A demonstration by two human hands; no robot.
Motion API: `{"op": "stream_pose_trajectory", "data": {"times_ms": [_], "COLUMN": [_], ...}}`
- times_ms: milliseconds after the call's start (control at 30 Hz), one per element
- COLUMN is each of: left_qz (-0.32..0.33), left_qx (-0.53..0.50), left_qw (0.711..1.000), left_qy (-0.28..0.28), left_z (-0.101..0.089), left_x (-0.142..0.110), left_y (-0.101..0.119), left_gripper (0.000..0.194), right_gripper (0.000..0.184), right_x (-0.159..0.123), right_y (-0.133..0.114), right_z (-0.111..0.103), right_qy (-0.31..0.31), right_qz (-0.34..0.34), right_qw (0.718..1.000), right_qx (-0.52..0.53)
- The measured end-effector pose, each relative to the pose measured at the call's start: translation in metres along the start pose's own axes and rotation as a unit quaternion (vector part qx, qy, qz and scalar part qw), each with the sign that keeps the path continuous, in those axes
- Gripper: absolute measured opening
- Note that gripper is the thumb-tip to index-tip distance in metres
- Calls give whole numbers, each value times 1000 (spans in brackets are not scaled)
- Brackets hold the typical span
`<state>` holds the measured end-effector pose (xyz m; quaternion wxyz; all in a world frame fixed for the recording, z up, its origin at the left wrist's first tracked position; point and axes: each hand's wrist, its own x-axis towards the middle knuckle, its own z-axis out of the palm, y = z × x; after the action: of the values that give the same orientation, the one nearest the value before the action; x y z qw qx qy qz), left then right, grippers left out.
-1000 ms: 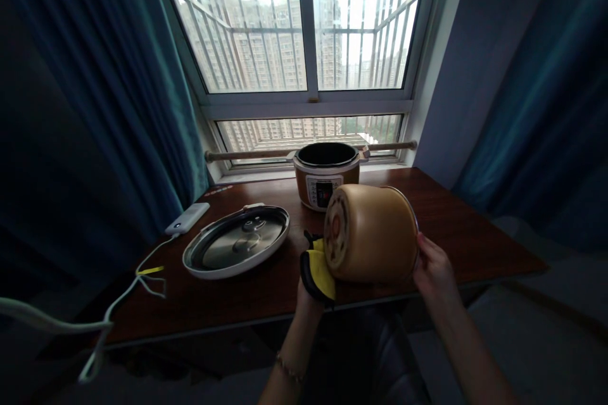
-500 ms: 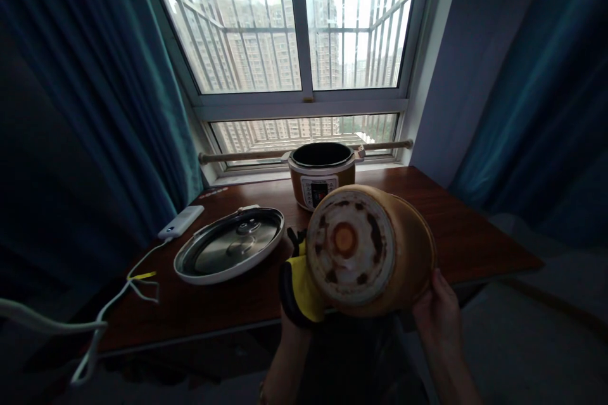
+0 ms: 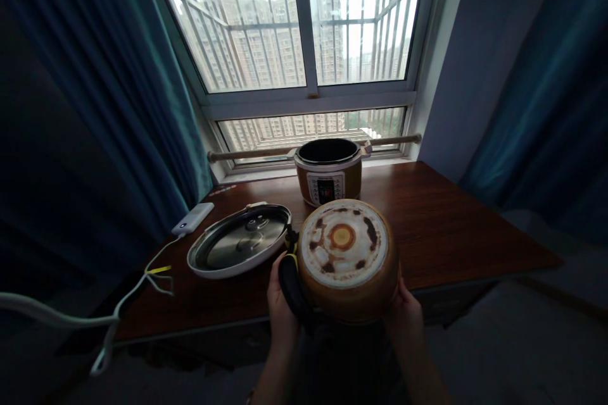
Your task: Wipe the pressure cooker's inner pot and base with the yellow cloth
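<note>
Clamping pot (image 3: 356, 297): right hand (image 3: 407, 316) bare, left hand (image 3: 280, 304) via cloth (image 3: 293, 285). Lid (image 3: 242, 245) off, 9 o'clock; cooker (image 3: 329, 174) open, 12 o'clock; bottom (image 3: 344, 247) still stained.

Pot (image 3: 349, 259) tan-brown, held up nr table (image 3: 451, 221), base tilted up twd cam; base whitish w/ brn stains & round brn ctr mark; blk cloth (image 3: 292, 291) w/ yellow trim against its L side.

Pot (image 3: 348, 259): metal, stained base; table (image 3: 451, 221): glossy wood.
</note>
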<state>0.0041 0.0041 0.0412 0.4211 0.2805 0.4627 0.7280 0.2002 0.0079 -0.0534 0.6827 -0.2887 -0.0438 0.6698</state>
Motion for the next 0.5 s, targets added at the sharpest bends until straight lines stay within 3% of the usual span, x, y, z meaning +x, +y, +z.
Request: {"op": "stream_pose_trajectory", "data": {"times_ms": [233,500], "left_qz": [-26,-48], "left_qx": [-3,10], "left_qw": [999,999], "left_qy": [-34,-18], "left_z": [6,5], "left_x": [6,15], "left_y": [-9,-17], "left_gripper": [45,46], "right_gripper": [28,30], "right_x": [4,15], "right_y": [1,10], "right_z": [-4,-20], "right_qy": [8,-5], "right_qz": [4,2], "right_qw": [1000,999], "right_qx": [5,-50]}}
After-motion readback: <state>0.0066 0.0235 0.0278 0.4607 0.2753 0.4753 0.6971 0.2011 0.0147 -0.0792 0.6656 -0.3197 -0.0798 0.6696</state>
